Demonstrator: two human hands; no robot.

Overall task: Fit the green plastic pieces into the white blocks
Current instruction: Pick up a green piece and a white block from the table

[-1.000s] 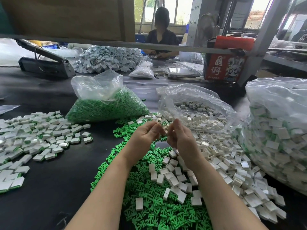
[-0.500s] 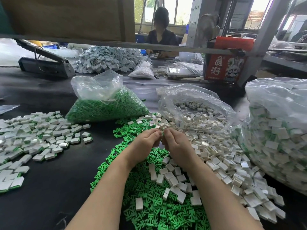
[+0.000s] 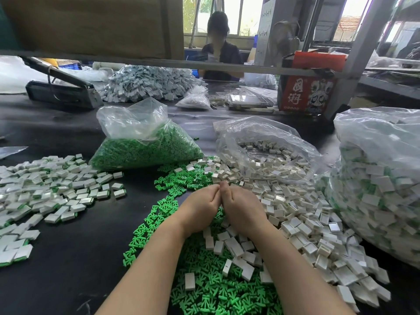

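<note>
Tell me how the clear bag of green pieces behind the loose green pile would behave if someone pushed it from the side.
The bag of green pieces would probably slump and shift shape rather than slide as one block, since its thin film sags over loose contents. Its crumpled top looks open, so pieces might spill. It sits low and wide on the table, so tipping seems unlikely.

Both hands are meeting at centre, fingers curled inward.

The left hand [image 3: 200, 209] and the right hand [image 3: 241, 211] are lying knuckle to knuckle, backs facing up toward the camera, touching along their inner edges. Fingers on both are curling under and toward each other, with the right thumb standing slightly above the joint between them. Whatever they may be pinching is hidden by the fingers and cannot be told. Both bare forearms are reaching in from the lower edge, converging toward the wrists, the left from lower left and the right from lower right.
</note>
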